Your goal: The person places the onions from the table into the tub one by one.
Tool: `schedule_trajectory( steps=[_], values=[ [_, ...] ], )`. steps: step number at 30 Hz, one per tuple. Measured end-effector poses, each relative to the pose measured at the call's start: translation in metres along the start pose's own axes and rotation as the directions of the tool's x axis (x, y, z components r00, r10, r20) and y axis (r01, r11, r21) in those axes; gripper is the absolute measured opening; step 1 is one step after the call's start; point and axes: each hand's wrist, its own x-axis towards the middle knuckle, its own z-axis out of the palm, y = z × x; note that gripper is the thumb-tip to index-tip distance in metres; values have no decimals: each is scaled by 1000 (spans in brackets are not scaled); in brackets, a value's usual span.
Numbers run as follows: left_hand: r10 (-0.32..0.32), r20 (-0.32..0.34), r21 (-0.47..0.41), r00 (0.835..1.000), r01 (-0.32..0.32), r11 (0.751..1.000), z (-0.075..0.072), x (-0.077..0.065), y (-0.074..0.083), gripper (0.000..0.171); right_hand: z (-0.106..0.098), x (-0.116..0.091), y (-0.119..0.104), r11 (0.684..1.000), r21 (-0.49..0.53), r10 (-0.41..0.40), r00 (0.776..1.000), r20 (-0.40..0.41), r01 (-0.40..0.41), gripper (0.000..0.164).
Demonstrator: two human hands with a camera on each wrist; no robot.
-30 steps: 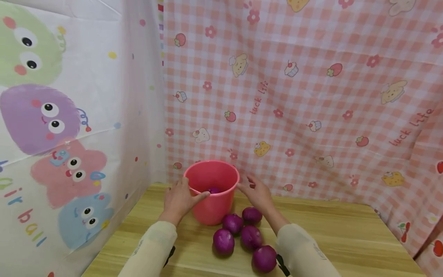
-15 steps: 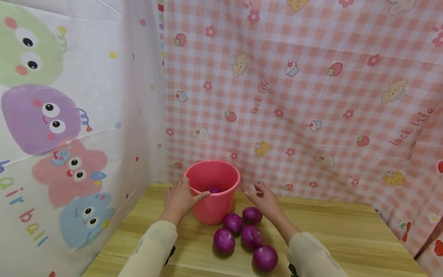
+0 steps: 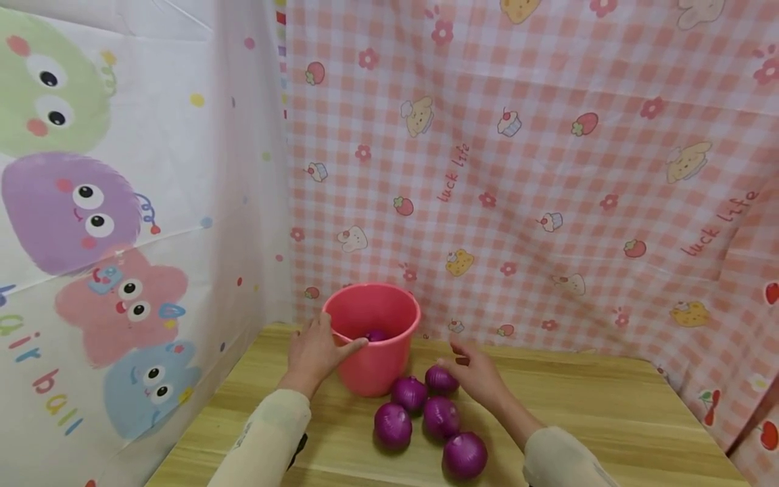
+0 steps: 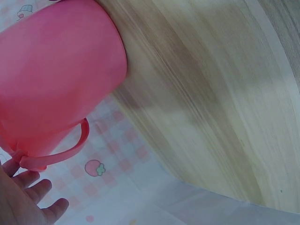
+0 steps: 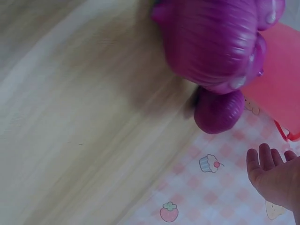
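Note:
A pink bucket (image 3: 372,365) stands upright on the table, with a purple onion (image 3: 376,335) showing inside it. My left hand (image 3: 316,355) holds the bucket's near left rim, thumb laid along it; in the left wrist view the fingers lie outside, beside the bucket's handle (image 4: 61,157). Several purple onions are grouped in front and to the right of the bucket. Over the right side of the rear onion (image 3: 441,379) is my right hand (image 3: 483,379), thumb overlapping it in the head view. The right wrist view shows that hand's fingers (image 5: 265,157) loosely extended, nothing gripped.
The wooden table (image 3: 584,406) carries the bucket and onions. Behind it hangs a pink checked curtain (image 3: 523,182), close to the bucket's back. A white cartoon-printed sheet (image 3: 231,169) borders the left side. The nearest onion (image 3: 465,455) lies toward the front.
My right hand has moved away from the bucket's right rim, to the right and down toward the rear onion. The left hand stays at the rim; bucket and onions have not moved.

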Motion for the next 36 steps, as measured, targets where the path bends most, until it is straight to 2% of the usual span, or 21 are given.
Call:
schedule_trajectory(
  steps=[7,15,20,29,36],
  values=[
    [8,-4,20,1000,-8,1000,-1,-1,0,105,-3,-20,13,1000,-5,-22,999,38,23,57],
    [10,-6,19,1000,-10,1000,-1,0,1,104,-15,-47,29,998,-55,39,992,120,-33,63],
    [-1,5,16,1000,1,1000,-2,0,2,106,-22,-61,39,998,-48,42,978,206,-33,63],
    [-3,5,13,1000,3,1000,-1,-1,1,106,-30,-76,54,1000,-19,19,953,304,-14,68],
    [4,2,25,1000,-4,1000,0,-1,1,107,-34,-86,63,995,37,73,918,391,-95,73]
  ],
)
